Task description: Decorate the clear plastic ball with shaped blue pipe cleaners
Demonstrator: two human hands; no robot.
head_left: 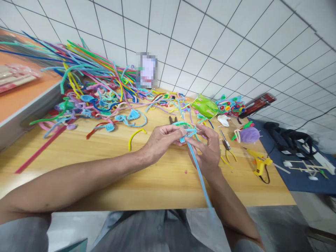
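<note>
A light blue pipe cleaner (198,168) is bent into a small folded shape between my two hands, over the middle of the table. Its long free end hangs down past the table's front edge. My left hand (166,138) pinches the folded part between thumb and fingers. From the other side, my right hand (208,148) closes its fingers on the same pipe cleaner near the bend. Just behind the fingers lie something green and the dark tips of a tool (173,120), partly hidden by my hands.
Many coloured pipe cleaners (105,77) are heaped at the back left. To the right lie pliers (225,145), a yellow glue gun (258,162) and a purple fuzzy ball (249,135). A bright green bag (204,106) stands by the tiled wall. A phone-like screen (147,71) leans there, blurred.
</note>
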